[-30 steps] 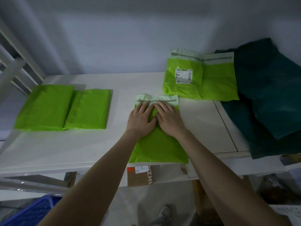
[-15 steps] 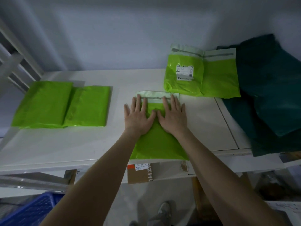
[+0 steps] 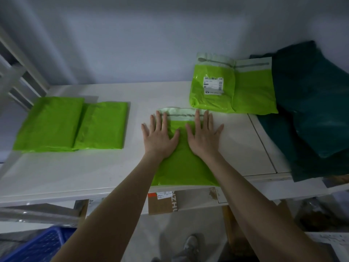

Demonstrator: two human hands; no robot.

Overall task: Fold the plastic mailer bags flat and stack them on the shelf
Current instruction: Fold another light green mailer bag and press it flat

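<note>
Head cam: left hand [image 3: 159, 136] and right hand [image 3: 204, 137] lay flat, fingers straight and spread, pressing the green mailer [image 3: 184, 167] at the front-middle of the white shelf [image 3: 75, 173], gripping nothing. Its pale flap [image 3: 181, 111] pointed toward the wall. Folded mailers [image 3: 69, 124] sat well apart at left; two unfolded mailers [image 3: 233, 87] just behind at right, beside dark green bags [image 3: 311, 110].

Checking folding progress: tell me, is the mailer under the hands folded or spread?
Spread: the mailer lies flat, adhesive strip exposed beyond the fingers.
</note>
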